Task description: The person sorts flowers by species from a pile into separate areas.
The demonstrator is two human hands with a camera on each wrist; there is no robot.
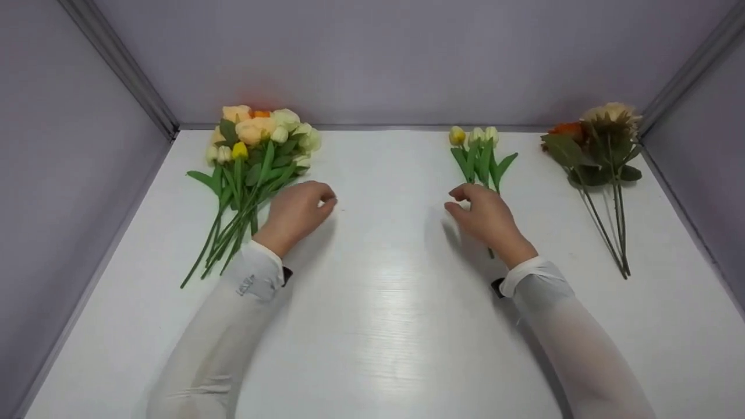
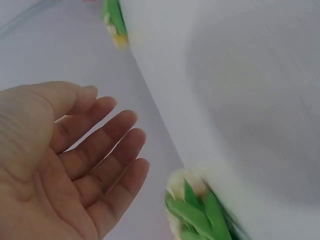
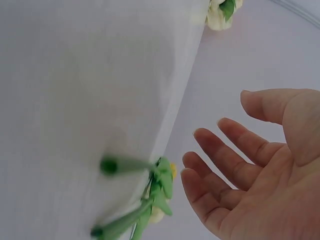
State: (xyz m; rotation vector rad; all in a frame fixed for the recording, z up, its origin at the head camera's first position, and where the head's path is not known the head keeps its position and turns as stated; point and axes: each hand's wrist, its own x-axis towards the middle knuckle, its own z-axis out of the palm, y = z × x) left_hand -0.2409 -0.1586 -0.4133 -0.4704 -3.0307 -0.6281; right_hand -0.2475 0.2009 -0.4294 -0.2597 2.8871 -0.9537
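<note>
My left hand (image 1: 295, 210) is over the table just right of a mixed bunch of artificial flowers (image 1: 256, 131), overlapping some of its stems in the head view. Its fingers are loosely bent, and the palm (image 2: 30, 170) holds nothing in the left wrist view. Across from it, my right hand (image 1: 488, 216) is above the stems of a few tulips (image 1: 477, 139), one yellow and the others pale, and hides part of them. In the right wrist view the fingers of this hand (image 3: 235, 170) are relaxed and apart, with the green tulip stems (image 3: 127, 165) beyond them.
Far right on the white table (image 1: 390, 326) lie flowers with brown-green leaves, a cream bloom (image 1: 612, 113) and an orange bloom (image 1: 566, 132), their long stems pointing toward me. Grey panels (image 1: 396, 64) enclose the table at the back and both sides.
</note>
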